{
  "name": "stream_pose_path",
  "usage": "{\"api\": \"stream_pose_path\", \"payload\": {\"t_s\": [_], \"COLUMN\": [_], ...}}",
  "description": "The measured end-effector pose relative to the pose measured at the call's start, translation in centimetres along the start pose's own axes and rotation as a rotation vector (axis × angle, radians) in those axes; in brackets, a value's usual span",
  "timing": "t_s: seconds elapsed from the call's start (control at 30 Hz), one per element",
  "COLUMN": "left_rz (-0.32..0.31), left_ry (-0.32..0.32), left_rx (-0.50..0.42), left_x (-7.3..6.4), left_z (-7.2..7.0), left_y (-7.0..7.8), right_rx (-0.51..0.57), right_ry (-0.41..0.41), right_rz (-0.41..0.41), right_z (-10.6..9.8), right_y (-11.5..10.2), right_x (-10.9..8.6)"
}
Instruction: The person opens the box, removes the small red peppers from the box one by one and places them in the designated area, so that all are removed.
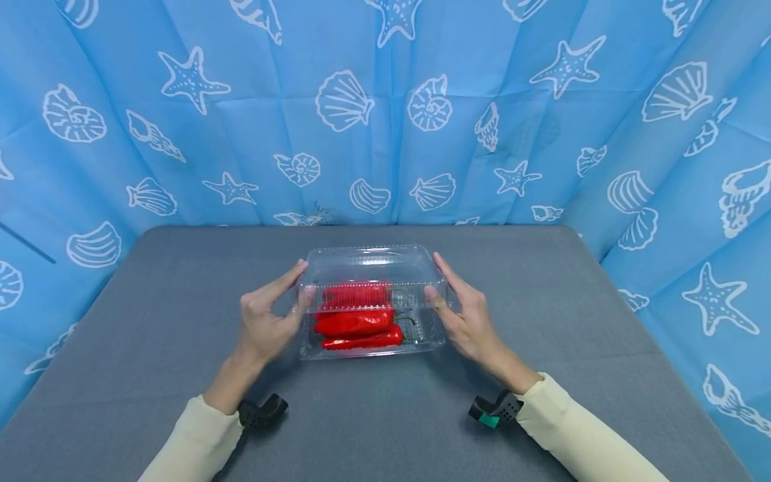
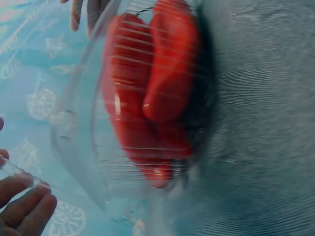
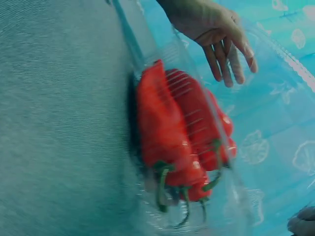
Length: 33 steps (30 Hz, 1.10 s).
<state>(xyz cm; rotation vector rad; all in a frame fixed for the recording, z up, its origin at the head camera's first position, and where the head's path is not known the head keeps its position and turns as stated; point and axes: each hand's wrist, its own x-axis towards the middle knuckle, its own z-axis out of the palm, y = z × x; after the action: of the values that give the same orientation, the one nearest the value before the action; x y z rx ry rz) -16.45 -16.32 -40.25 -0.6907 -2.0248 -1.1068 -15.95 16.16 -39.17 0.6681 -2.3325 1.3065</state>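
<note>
A clear plastic box (image 1: 432,335) sits on the table with several long red peppers (image 1: 355,325) lying in it, their green stems pointing right. Its clear lid (image 1: 370,257) is raised and tilted over the back part. By its left edge my left hand (image 1: 265,323) grips this lid, thumb toward the front and fingers farther back. My right hand (image 1: 472,325) holds the opposite edge the same way. In the left wrist view, fingertips (image 2: 37,209) pinch the thin plastic edge. The right wrist view shows the peppers (image 3: 162,123) through the ribbed wall, with the left hand (image 3: 221,34) beyond.
A grey cloth covers the table (image 1: 193,288). Behind it hangs a blue curtain (image 1: 385,167) printed with white shells and starfish. Black wrist mounts (image 1: 262,410) sit under both cream sleeves (image 1: 195,435), close above the cloth.
</note>
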Motion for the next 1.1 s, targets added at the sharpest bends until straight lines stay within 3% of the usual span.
{"api": "stream_pose_path", "payload": {"t_s": [0.33, 0.53, 0.63, 0.8, 1.1], "left_rz": [-0.079, -0.111, -0.158, -0.244, -0.396], "left_ry": [-0.006, -0.059, -0.089, -0.082, -0.089], "left_rx": [0.05, 0.07, 0.057, -0.005, -0.035], "left_x": [1.7, 3.0, 3.6, 4.5, 5.9], "left_z": [-0.5, -1.1, -1.4, -1.7, -1.6], "left_y": [0.8, 1.3, 1.7, 2.2, 1.7], "right_rx": [-0.042, -0.114, -0.141, -0.144, -0.093], "right_ry": [-0.107, -0.159, -0.177, -0.197, -0.241], "right_rz": [0.113, 0.155, 0.18, 0.205, 0.265], "right_z": [-1.7, -3.1, -3.6, -4.2, -4.6], "right_y": [-1.5, -2.7, -3.1, -3.5, -3.3], "right_x": [1.8, 3.1, 3.7, 4.6, 6.1]}}
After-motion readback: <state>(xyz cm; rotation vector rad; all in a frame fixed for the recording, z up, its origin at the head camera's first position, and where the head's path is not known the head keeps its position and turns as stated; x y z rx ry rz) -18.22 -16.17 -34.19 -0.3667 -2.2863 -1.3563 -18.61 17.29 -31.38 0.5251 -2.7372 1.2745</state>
